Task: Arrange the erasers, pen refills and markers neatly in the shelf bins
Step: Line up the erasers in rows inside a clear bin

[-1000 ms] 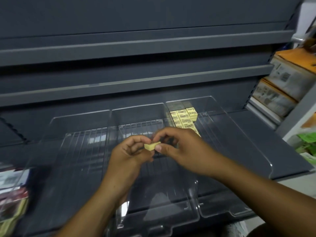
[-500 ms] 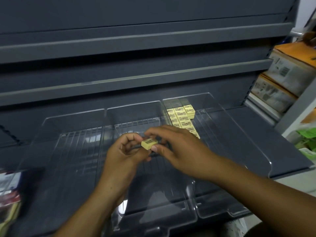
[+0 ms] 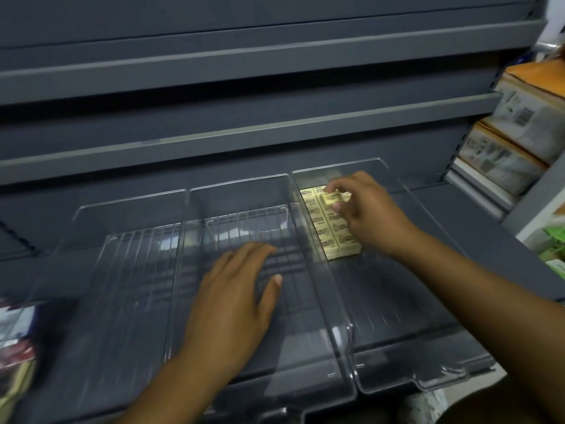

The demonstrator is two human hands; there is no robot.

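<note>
Far left, a blurred heap of packets [image 3: 15,356] sits at the shelf edge, too smeared to name. Next along is the left bin [image 3: 134,280], clear plastic with a ribbed floor, probably waiting for refills or markers. Over the middle bin [image 3: 238,218] lies the left hand [image 3: 235,304], palm down, fingers straight and apart, gripping nothing. Pressing the floor or hovering just above it? I cannot tell, but it reads as a steadying hand so the bins don't slide. Now the action: the right hand [image 3: 370,218] reaches deep into the right bin [image 3: 397,316], thumb and fingertips clamped on a single yellow eraser [image 3: 333,198]. It's held a little tilted, just above the far end of the packed erasers [image 3: 330,237]. Those lie flat in tight rows against the bin's left wall, labels up. Pinching from above leaves the underside free, so I'd say this one is meant to settle flush with its neighbours. The rows stop short of the bin's front. Far right, cardboard boxes [image 3: 526,117] sit stacked on the neighbouring shelf, out of play.
</note>
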